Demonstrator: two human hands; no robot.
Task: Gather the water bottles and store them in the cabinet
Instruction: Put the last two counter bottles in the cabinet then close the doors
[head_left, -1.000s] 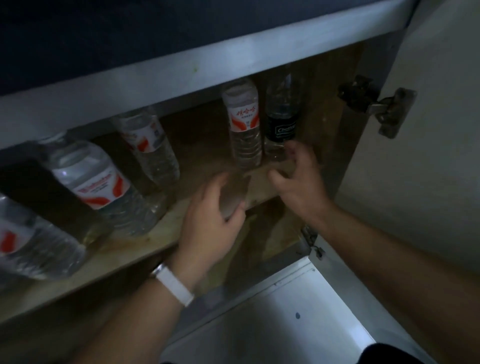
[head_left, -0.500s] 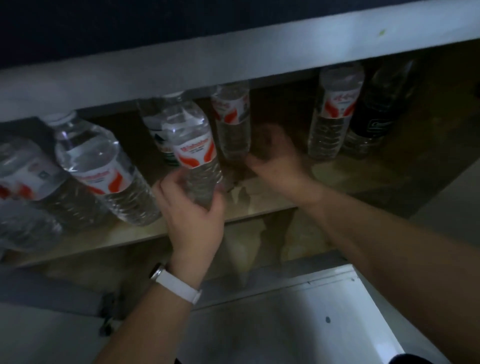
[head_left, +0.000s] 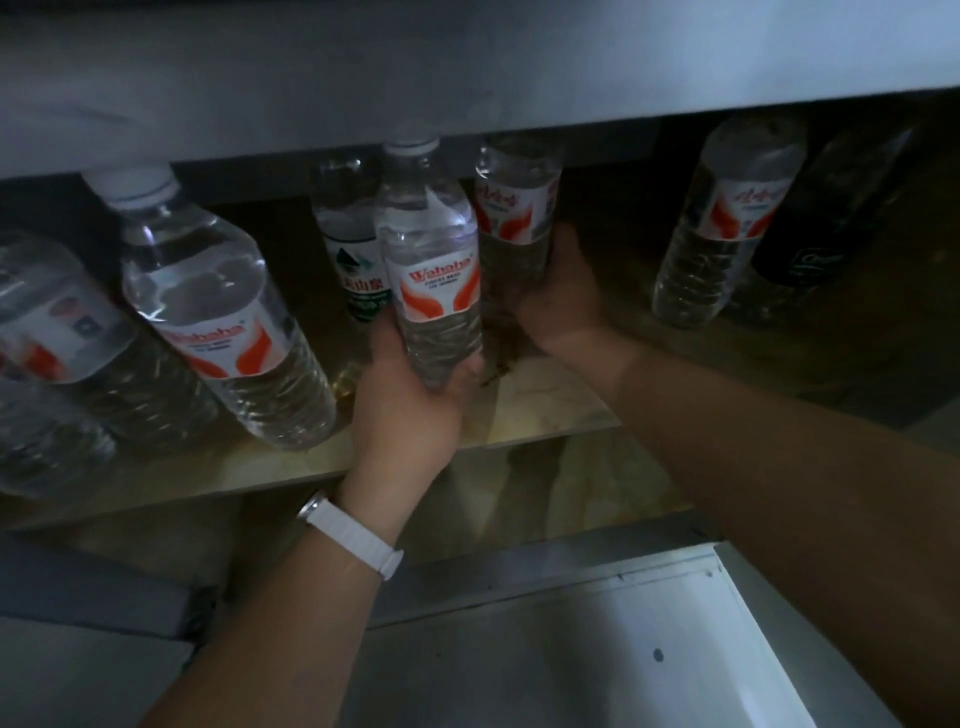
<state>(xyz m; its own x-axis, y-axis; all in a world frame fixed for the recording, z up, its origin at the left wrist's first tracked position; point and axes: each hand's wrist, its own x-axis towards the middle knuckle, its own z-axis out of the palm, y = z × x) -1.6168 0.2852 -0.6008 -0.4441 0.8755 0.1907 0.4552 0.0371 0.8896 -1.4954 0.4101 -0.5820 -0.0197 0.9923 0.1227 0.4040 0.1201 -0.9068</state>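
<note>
Inside the dark cabinet, several water bottles stand on a wooden shelf (head_left: 545, 410). My left hand (head_left: 410, 405) grips the base of a clear bottle with a red-and-white label (head_left: 428, 270), held upright over the shelf's middle. Just right of it, my right hand (head_left: 563, 296) is wrapped around the lower part of a second red-labelled bottle (head_left: 514, 213) standing further back. A green-labelled bottle (head_left: 350, 249) stands behind the left hand's bottle.
A large red-labelled bottle (head_left: 218, 312) and another bottle (head_left: 47, 332) lean at the left. At the right stand a red-labelled bottle (head_left: 722, 223) and a dark-labelled bottle (head_left: 821, 234). The cabinet's top rail (head_left: 467, 78) overhangs the bottle caps. A pale floor (head_left: 571, 665) lies below.
The view has moved closer. My left hand has brought its bottle upright and further right; my right hand has closed round the bottle behind it.
</note>
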